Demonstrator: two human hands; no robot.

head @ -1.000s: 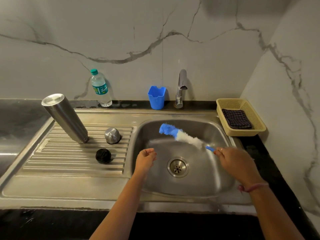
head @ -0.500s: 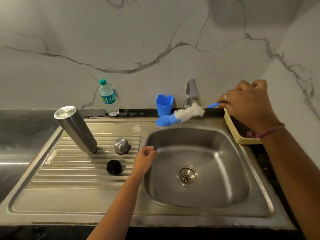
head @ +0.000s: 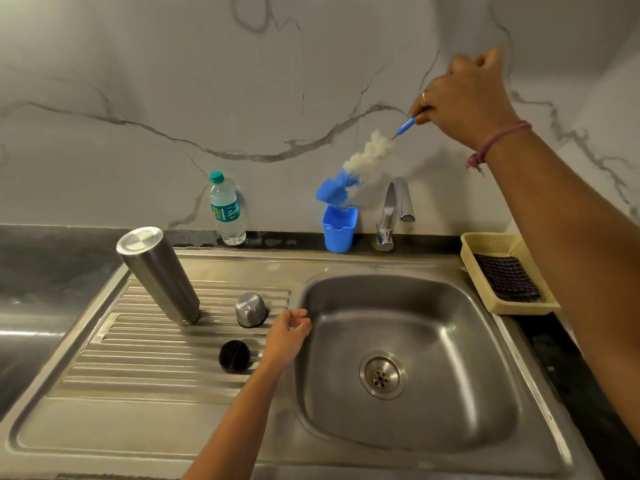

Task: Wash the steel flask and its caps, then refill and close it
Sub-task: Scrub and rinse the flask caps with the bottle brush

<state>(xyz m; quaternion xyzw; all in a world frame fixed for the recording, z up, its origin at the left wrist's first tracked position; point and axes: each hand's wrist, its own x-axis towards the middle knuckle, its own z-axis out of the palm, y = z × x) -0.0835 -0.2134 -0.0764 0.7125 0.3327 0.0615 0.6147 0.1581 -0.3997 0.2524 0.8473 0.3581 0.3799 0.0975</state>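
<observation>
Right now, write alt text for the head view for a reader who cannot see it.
A person's right hand holds a blue-and-white bottle brush above a blue cup behind the sink. The left hand rests at the basin's edge. On the drainboard a steel flask stands inverted beside a steel cap and a black cap.

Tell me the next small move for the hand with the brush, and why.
Probably lower the bottle brush head-first into the blue cup. The right hand grips its handle, and the blue tip hangs just above the cup's rim. The steel flask and both caps already sit inverted on the drainboard.
</observation>
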